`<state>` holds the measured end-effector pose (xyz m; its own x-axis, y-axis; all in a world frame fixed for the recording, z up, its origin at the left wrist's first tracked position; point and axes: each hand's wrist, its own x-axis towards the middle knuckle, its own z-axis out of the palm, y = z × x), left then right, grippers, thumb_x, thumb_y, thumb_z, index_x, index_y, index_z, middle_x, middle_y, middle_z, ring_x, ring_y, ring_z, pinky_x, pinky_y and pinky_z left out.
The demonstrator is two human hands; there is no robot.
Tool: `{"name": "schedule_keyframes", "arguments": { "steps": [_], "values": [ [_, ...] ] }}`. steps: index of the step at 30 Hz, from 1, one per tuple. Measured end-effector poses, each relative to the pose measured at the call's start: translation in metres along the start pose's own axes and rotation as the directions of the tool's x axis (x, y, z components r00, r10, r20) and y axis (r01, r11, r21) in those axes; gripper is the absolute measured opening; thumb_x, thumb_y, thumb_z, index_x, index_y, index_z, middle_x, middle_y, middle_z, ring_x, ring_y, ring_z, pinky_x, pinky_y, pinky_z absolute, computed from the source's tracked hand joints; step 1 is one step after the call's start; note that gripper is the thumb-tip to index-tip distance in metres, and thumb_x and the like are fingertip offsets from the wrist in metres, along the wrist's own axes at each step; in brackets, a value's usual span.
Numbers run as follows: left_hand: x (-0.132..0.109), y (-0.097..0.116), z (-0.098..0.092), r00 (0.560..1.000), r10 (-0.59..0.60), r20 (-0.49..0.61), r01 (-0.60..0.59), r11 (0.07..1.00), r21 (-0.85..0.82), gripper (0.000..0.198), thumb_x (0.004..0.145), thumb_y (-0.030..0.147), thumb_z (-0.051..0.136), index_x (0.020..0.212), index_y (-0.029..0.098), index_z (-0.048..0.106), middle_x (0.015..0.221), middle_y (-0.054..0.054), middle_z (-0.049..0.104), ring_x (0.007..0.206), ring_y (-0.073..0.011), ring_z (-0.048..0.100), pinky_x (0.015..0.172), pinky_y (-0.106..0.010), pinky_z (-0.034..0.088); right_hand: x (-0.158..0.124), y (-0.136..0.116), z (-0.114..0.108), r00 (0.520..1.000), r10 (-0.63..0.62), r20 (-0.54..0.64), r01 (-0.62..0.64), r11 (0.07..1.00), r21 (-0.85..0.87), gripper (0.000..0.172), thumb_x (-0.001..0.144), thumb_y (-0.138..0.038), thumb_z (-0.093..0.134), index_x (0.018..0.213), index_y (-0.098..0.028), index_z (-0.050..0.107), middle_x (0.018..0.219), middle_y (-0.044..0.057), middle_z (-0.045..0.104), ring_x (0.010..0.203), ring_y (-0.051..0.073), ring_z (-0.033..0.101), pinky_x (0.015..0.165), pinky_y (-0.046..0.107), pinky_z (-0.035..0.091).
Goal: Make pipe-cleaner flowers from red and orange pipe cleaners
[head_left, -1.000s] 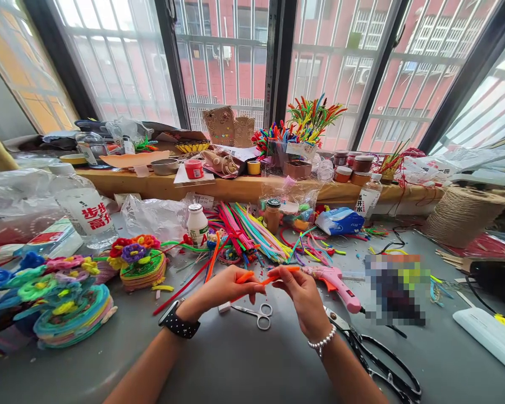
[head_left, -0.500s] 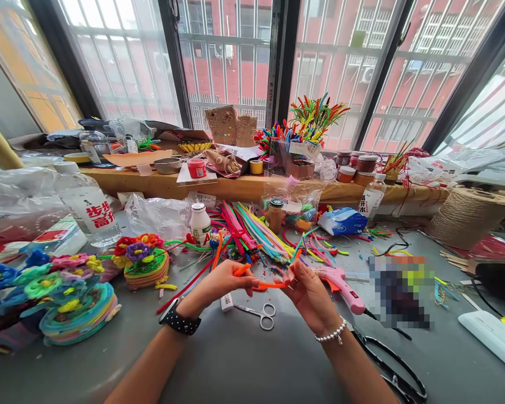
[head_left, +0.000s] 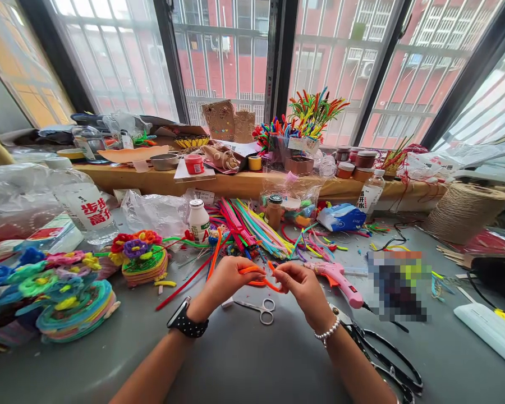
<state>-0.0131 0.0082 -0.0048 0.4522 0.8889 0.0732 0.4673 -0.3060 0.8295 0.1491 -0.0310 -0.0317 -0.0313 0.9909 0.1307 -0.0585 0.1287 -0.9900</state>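
Between my hands an orange pipe cleaner [head_left: 272,287] is bent into a curve above the grey table. My left hand [head_left: 232,279] pinches it, and one orange length sticks out past the thumb. My right hand [head_left: 303,289] grips the other end with thumb and fingertips. Small scissors [head_left: 261,310] lie on the table just below, their blade tips near a small white object [head_left: 227,303] partly hidden by my left hand. Beyond my fingers spreads a bundle of coloured pipe cleaners [head_left: 252,227]. A pink glue gun [head_left: 339,280] rests right of my right hand.
Large black-handled scissors [head_left: 398,359] lie by my right forearm. Pipe-cleaner flowers on round bases [head_left: 78,314] stand at the left. A white bottle [head_left: 198,219], a brown jar [head_left: 273,212] and a twine spool [head_left: 467,213] stand farther back, before a cluttered wooden ledge [head_left: 235,182].
My right hand has turned over and moved slightly left, closer to my left hand. The orange pipe cleaner now bends in a loop where it was stretched straighter.
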Motion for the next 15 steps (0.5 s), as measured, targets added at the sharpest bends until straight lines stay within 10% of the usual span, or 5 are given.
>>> {"name": "schedule_keyframes", "arguments": {
  "steps": [15],
  "values": [
    [-0.0037,0.0027,0.0026,0.983,0.169,-0.065,-0.168,0.986,0.017,0.029,0.069,0.031,0.056,0.095,0.019,0.063,0.085,-0.003,0.067,0.077,-0.0160,0.059,0.070,-0.021,0.044,-0.0011,0.0027,-0.0023,0.991,-0.130,-0.024,0.119,0.958,-0.261,0.020,0.071,-0.035,0.054,0.070,-0.016,0.060,0.059,0.000,0.055,0.048,0.009,0.048,0.045,0.021,0.039]
  ]
}}
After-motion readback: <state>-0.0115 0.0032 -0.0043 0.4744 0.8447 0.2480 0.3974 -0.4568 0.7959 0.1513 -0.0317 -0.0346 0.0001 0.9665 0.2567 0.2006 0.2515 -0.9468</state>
